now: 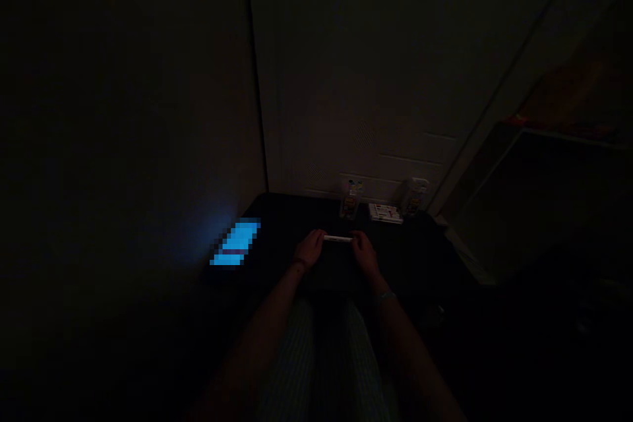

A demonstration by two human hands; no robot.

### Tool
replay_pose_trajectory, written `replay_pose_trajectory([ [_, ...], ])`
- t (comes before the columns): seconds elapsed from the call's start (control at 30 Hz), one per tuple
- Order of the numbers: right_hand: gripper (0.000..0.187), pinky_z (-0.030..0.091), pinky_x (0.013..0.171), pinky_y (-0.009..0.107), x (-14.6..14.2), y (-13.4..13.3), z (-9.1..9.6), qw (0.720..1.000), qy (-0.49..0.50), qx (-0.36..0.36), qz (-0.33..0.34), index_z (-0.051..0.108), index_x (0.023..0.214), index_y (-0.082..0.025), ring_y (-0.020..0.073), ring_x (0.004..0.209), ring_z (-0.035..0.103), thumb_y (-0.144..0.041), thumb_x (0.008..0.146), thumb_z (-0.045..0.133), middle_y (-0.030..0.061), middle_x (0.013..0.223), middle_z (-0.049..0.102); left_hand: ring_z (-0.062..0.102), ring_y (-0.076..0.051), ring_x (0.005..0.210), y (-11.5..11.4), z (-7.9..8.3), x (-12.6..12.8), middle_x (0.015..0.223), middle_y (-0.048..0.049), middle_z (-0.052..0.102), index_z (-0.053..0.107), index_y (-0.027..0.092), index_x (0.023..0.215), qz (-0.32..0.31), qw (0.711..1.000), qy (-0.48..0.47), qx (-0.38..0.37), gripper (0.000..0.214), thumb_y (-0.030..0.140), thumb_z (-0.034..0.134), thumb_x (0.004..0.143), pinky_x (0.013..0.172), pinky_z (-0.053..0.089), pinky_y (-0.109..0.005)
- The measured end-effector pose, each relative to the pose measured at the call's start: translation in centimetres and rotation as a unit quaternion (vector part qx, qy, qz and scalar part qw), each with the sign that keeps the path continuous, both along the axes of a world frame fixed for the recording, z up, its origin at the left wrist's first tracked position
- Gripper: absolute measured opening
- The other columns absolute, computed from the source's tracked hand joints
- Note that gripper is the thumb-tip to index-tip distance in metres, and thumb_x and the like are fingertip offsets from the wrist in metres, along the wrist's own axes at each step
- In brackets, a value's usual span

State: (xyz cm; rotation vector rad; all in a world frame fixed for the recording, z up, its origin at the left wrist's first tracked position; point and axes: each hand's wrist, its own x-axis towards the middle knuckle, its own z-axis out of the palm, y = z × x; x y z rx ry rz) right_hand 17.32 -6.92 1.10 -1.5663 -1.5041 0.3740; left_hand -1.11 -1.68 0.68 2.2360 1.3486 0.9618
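Note:
In the dim head view, a slim white stick-like thing (338, 239), perhaps a pen or marker, lies crosswise between my two hands. My left hand (310, 248) is closed on its left end, and my right hand (364, 252) closes on the other end. Both hands are low over a dark tabletop (326, 270). Beyond them, near the wall, stands a clear container (349, 203) with coloured bits in it. To its right lies a flat white case or sheet (386, 213) with small marks. Finger details are hard to make out in the dark.
A glowing blue, pixelated screen (236, 242) is at the table's left edge. Another clear package (415, 195) leans at the back right. A pale wall (356, 92) rises behind the table, and a dark shelf-like opening (558, 178) is on the right.

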Motion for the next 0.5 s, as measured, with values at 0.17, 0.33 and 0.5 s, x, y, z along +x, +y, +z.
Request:
replay_pose_trajectory([
  [0.17, 0.032, 0.040, 0.079, 0.025, -0.06, 0.15, -0.19, 1.000, 0.002, -0.006, -0.006, 0.049, 0.105, -0.024, 0.0130, 0.090, 0.052, -0.037, 0.078, 0.040, 0.0010, 0.103, 0.054, 0.051, -0.012, 0.087, 0.04, -0.08, -0.02, 0.094, -0.0010, 0.054, 0.052, 0.024, 0.096, -0.001, 1.000, 0.007, -0.001, 0.034, 0.035, 0.021, 0.086, 0.080, 0.039, -0.025],
  [0.33, 0.033, 0.040, 0.079, 0.026, 0.22, 0.43, -0.66, 1.000, 0.015, 0.003, -0.025, 0.045, 0.111, -0.023, 0.0131, 0.091, 0.052, -0.031, 0.082, 0.031, 0.0028, 0.103, 0.055, 0.051, -0.011, 0.089, -0.09, 0.10, -0.01, 0.096, -0.0008, 0.054, 0.052, 0.024, 0.096, -0.003, 1.000, 0.007, -0.005, 0.032, 0.035, 0.024, 0.086, 0.082, 0.039, -0.024],
  [0.5, 0.032, 0.040, 0.078, 0.026, 0.35, 0.74, -0.96, 0.999, 0.033, 0.013, -0.025, 0.045, 0.110, -0.022, 0.0133, 0.088, 0.053, -0.028, 0.082, 0.030, 0.0033, 0.099, 0.057, 0.051, -0.011, 0.088, -0.07, 0.06, -0.02, 0.096, -0.0004, 0.054, 0.052, 0.024, 0.097, 0.000, 1.000, 0.010, -0.009, 0.033, 0.034, 0.023, 0.086, 0.082, 0.039, -0.024],
])
